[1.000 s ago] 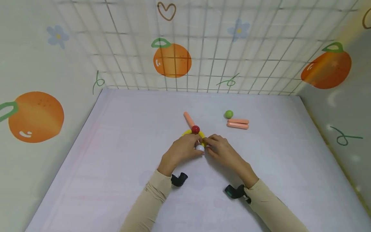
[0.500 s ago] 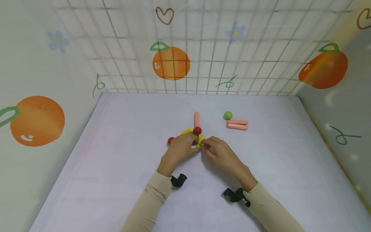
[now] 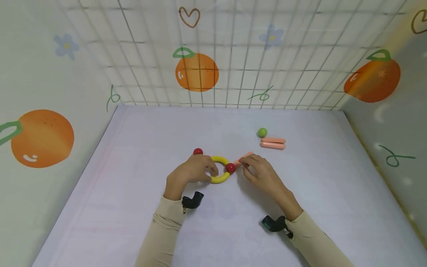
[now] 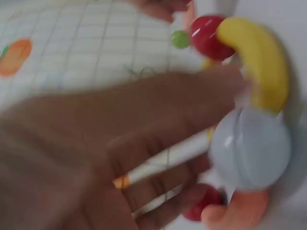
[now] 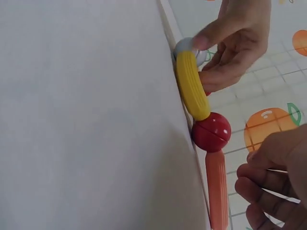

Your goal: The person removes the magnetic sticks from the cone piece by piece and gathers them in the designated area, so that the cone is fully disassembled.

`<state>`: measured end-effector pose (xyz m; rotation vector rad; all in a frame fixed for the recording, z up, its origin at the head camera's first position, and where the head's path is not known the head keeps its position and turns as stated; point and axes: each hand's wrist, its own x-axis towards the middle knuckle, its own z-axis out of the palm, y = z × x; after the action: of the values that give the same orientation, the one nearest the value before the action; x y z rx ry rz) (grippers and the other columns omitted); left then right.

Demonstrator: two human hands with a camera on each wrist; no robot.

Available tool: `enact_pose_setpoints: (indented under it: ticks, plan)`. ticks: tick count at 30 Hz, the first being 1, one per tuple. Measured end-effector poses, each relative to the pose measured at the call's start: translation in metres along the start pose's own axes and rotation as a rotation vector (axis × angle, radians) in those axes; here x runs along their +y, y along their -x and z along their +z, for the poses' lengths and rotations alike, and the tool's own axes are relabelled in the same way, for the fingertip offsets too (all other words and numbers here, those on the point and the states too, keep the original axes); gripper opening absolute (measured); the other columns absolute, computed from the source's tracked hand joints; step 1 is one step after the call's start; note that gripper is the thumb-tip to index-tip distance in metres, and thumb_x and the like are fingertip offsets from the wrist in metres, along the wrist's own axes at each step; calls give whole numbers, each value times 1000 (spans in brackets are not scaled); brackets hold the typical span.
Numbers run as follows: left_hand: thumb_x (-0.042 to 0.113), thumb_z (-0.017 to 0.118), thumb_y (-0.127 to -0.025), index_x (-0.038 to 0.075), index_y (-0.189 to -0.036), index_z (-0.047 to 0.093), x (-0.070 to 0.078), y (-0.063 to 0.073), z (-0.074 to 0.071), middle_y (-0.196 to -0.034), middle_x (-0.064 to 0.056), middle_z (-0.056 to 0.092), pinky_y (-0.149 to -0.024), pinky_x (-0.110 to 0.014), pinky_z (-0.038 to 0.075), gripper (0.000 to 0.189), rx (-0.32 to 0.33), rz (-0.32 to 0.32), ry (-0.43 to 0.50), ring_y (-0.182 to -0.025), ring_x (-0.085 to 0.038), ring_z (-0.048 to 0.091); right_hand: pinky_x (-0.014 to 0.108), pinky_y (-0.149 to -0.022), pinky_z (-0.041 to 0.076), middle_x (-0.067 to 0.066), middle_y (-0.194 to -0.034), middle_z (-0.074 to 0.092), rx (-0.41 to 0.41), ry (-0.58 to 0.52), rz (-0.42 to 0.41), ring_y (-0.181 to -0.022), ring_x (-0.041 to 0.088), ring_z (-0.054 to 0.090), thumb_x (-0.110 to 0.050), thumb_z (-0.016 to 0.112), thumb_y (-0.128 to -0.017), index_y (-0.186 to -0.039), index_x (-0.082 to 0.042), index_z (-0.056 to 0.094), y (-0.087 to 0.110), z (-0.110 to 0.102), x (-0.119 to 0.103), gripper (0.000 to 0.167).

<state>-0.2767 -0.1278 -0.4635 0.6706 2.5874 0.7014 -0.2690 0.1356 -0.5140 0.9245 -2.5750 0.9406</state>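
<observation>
My left hand (image 3: 191,172) pinches the near yellow curved rod (image 5: 192,88) by its left end, thumb outside and fingers inside a ring of two such rods. A grey-white ball (image 4: 252,148) joins the ring there, hidden under that hand in the head view. At the ring's right side sits a red ball (image 3: 230,168), with a pink straight rod (image 5: 218,191) running out from it. My right hand (image 3: 261,172) is beside this rod, fingers loosely bent and apart from it in the right wrist view. Beyond the left hand shows a second red ball (image 3: 198,151), near another pink rod (image 4: 240,211).
Farther back on the pale table (image 3: 133,148) lie a green ball (image 3: 262,132) and two pink rods (image 3: 272,143) side by side. A wire grid (image 3: 233,74) behind a printed sheet stands at the table's back edge.
The ring has turned clockwise: its red ball and pink rod swung from the far side to the right. My left hand moved left with it; my right hand stayed nearly in place.
</observation>
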Motion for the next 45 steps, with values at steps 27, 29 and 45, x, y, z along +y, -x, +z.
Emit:
enact_pose_setpoints:
  ticks: [27, 29, 45]
  plan:
    - [17, 75, -87, 18, -133, 64, -23, -19, 12, -131, -4, 57, -87, -40, 52, 47, 254, -101, -53, -107, -23, 58, 44, -80, 33, 8, -114, 67, 9, 98, -6, -110, 28, 54, -7, 77, -86, -110, -6, 74, -9, 8, 14, 25]
    - [17, 76, -84, 20, -132, 64, -22, -20, 13, -132, -2, 57, -85, -39, 52, 49, 246, -102, -80, -106, -22, 57, 45, -82, 32, 8, -114, 66, -13, 83, -9, -112, 27, 53, -8, 75, -87, -110, -8, 74, -12, 9, 12, 24]
    - [32, 80, -86, 22, -121, 67, -21, -31, 29, -121, 1, 58, -83, -35, 53, 39, 300, -66, -109, -102, -18, 56, 45, -83, 32, 7, -112, 67, -28, 101, 87, -110, 27, 53, -9, 73, -89, -110, -8, 74, -5, 2, 12, 21]
